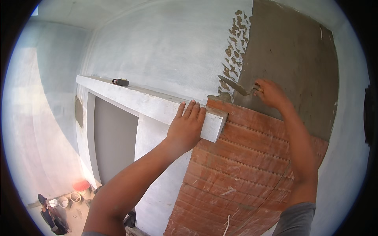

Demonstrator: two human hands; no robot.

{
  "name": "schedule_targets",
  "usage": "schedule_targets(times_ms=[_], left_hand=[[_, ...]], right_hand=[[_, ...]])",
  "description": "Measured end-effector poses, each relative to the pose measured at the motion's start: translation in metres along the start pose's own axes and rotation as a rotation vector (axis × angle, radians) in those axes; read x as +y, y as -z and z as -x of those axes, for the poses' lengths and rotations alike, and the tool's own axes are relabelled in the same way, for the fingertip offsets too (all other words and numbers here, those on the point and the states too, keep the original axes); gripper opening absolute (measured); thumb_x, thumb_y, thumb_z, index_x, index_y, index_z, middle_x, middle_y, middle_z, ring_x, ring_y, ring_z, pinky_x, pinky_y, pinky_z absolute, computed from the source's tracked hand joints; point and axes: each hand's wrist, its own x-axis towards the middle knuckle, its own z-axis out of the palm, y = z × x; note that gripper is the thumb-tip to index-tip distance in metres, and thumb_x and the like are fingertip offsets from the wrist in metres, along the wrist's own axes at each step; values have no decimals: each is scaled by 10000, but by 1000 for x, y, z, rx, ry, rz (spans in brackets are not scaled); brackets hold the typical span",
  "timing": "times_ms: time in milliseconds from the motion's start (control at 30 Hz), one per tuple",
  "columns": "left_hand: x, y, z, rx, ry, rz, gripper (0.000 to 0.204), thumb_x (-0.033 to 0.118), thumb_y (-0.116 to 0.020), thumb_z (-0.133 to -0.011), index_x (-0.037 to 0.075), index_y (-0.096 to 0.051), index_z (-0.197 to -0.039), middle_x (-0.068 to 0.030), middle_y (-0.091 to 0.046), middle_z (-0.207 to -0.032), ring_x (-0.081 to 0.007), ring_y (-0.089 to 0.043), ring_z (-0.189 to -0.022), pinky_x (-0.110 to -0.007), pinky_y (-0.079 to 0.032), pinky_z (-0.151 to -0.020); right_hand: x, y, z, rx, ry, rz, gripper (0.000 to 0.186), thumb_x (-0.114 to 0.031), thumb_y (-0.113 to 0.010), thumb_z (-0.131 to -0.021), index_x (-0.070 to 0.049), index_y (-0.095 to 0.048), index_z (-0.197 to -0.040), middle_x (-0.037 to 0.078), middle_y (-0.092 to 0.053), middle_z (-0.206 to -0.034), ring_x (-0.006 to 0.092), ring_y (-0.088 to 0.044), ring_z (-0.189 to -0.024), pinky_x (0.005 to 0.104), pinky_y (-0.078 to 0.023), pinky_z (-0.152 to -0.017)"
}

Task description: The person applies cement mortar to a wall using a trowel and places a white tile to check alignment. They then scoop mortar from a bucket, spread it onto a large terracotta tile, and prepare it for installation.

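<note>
Left hand: my left hand point(186, 126) lies flat, fingers together and stretched out, on the end of the white plastered concrete ledge point(145, 103); it clasps nothing, and I judge it braces me while I reach across
Right hand: my right hand point(270, 93) is closed round the handle of the small steel pointed trowel point(233, 85), blade aimed left and held low against the wall
Trowel position: its tip sits at the left edge of the grey wet mortar coat point(291, 67), just above the top row of the reddish-brown brick-pattern tiles point(244, 165), seemingly where the next row needs bedding
Mortar edge: loose dabs scatter over the pale blue-grey plastered wall point(165, 47)
On the ledge: a small dark tape-measure-like object point(121, 82), well apart from both hands
Floor below: a red bowl point(81, 185) and small pots, too small to tell more
</note>
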Motion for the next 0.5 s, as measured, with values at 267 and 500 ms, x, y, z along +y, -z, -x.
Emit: schedule_targets(times_ms=[267,500], left_hand=[[4,0,-1,27,-9,26,902,267,-873,-715,-19,-400,-1428,-223,-429,-1488,-345,-326,-1469,-492,-225,-1232],[5,-5,4,4,1,5,911,280,-877,-718,-19,-396,-1431,-224,-419,-1496,-348,-321,-1471,-490,-227,-1230]], right_hand=[[-26,-10,24,-303,-509,-622,324,-285,-658,-972,16,-552,-1031,97,-597,-834,179,-605,-588,376,-496,-530],[-74,-28,52,-357,-418,-545,384,-291,-578,-1011,91,-615,-999,157,-653,-803,285,-690,-691,434,-564,-642]])
